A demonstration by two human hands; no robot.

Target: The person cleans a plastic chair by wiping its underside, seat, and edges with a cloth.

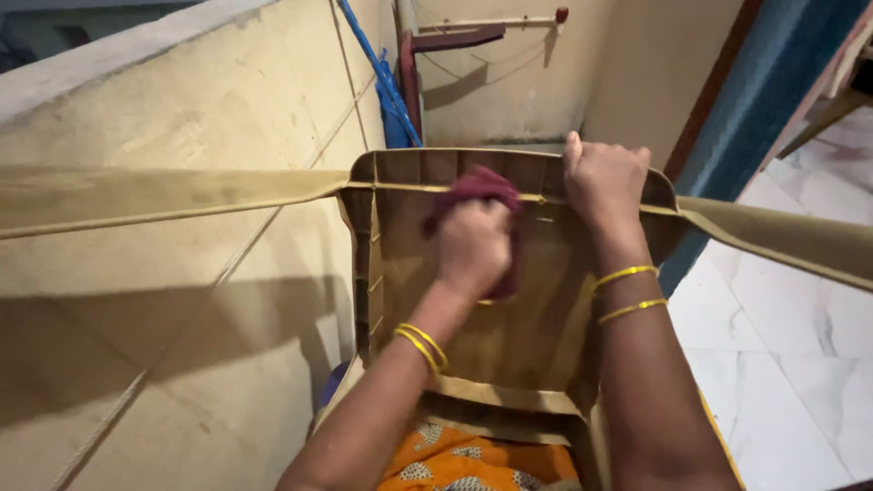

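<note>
My left hand (471, 247) is balled tight around a maroon cloth (477, 186), pressing it against the underside of the tan plastic chair (509, 336), just below its top edge. My right hand (605, 177) curls over that edge, fingers clamped; if this grip slackens, I judge the chair could tip away.

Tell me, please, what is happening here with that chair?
A person is wiping an upturned tan plastic chair. The left hand presses a maroon cloth against its underside, while the right hand holds the chair's upper edge in a closed grip. It sits beside a yellowish wall and marble floor.
</note>
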